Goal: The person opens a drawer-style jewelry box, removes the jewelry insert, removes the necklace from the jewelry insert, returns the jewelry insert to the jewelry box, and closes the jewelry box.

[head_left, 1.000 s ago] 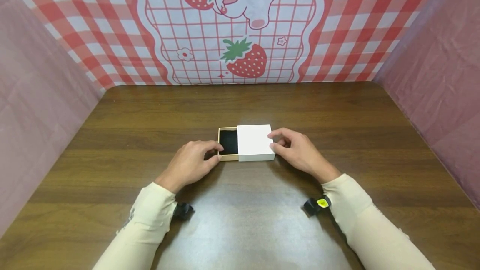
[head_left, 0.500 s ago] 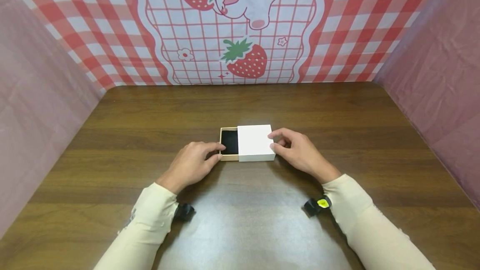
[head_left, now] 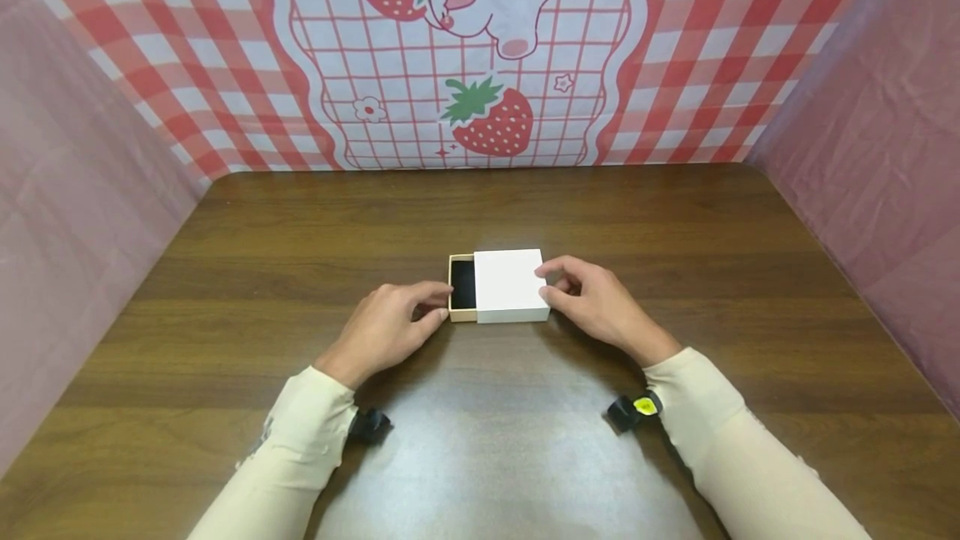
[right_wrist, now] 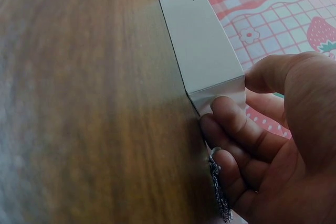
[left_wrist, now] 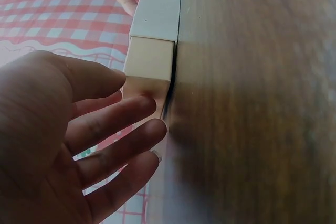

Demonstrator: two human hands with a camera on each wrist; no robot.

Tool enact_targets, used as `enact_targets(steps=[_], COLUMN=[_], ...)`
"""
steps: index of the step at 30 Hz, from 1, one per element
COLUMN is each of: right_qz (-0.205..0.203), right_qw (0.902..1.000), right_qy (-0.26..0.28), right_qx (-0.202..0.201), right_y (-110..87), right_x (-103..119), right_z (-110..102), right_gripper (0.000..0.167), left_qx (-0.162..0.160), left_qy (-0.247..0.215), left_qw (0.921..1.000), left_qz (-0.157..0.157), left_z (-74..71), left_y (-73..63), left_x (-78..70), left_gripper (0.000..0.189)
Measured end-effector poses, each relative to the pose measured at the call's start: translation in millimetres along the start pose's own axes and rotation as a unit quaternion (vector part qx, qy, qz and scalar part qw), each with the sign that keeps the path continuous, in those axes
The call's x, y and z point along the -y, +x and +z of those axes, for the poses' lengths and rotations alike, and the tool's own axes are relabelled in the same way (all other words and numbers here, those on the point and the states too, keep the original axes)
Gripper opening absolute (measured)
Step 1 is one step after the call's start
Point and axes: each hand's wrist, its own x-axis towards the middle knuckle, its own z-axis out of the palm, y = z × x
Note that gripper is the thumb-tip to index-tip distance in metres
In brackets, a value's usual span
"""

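A white slide-open box (head_left: 510, 282) lies on the wooden table, its cream tray (head_left: 463, 319) partly out on the left. Black lining (head_left: 463, 286) shows inside the tray. My left hand (head_left: 386, 323) touches the tray's left end with thumb and fingertips; in the left wrist view its lower fingers (left_wrist: 126, 135) are spread and loose. On the opposite side, my right hand (head_left: 596, 302) rests bent fingertips against the cover's right end. A silvery chain (right_wrist: 220, 192) shows beside the right fingers in the right wrist view; whether they touch it I cannot tell.
The brown table (head_left: 480, 440) reaches back to a red-checked cloth (head_left: 480, 65) printed with strawberries. Pinkish cloth walls (head_left: 862, 148) border both sides. Black wrist cameras (head_left: 371, 426) sit beneath each cream sleeve (head_left: 300, 432).
The tray has slid right, further into the white cover, and my left hand has moved right with it. The cover and my right hand have stayed in place.
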Motion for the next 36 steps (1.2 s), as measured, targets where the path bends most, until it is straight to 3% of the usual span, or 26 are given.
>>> enact_targets(steps=[18,25,36], right_qz=[0.002,0.004,0.005], right_qw=[1.0,1.0,1.0], right_qy=[-0.001,0.001,0.0], right_qx=[0.001,0.0,-0.003], right_y=[0.0,-0.9,-0.8], right_x=[0.2,0.6,1.5], right_z=[0.0,0.8,0.8], right_gripper=[0.026,0.026,0.025], left_qx=[0.004,0.026,0.036], left_qy=[-0.011,-0.019,-0.012], left_qw=[0.9999,0.9994,0.9992], left_qz=[0.006,0.008,0.011], left_z=[0.4,1.8,1.5], left_y=[0.4,-0.6,0.3], left_x=[-2.1,-2.5,-2.5], left_gripper=[0.03,0.035,0.04])
